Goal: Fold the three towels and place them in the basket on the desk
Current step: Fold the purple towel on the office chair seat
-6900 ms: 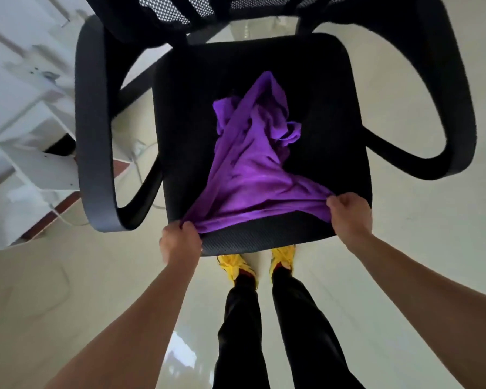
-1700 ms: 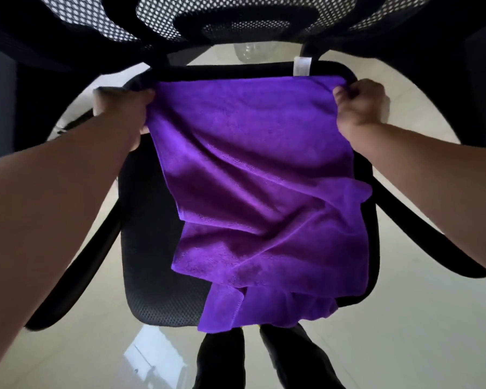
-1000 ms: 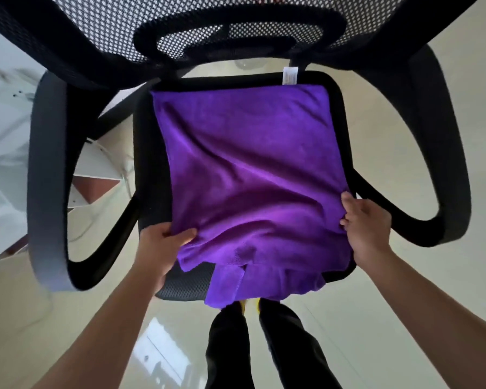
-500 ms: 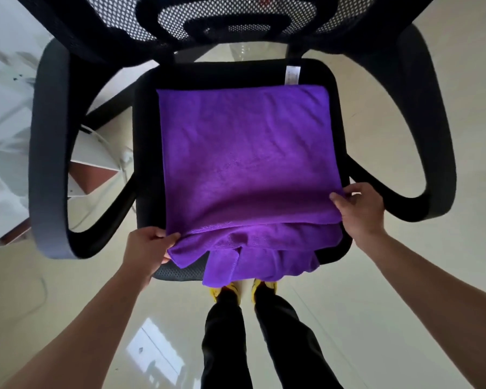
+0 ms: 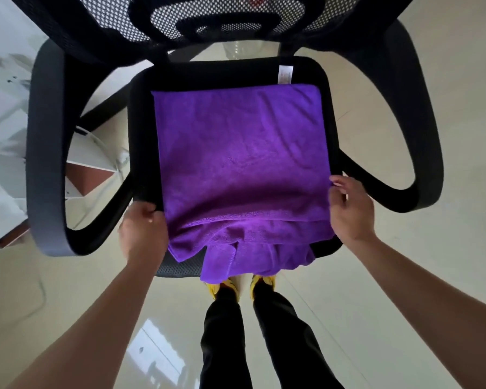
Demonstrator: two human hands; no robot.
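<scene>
A purple terry towel (image 5: 242, 164) lies folded on the black mesh chair seat (image 5: 139, 130) between the hands; left hand (image 5: 143, 231) and right hand (image 5: 351, 211) each pinch its nearest side edge

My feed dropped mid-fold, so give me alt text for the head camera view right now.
A purple towel lies folded over on a black office chair's seat, its lower layers hanging off the front edge. The left hand and right hand hold its near corners; a white label shows at the far right.
</scene>
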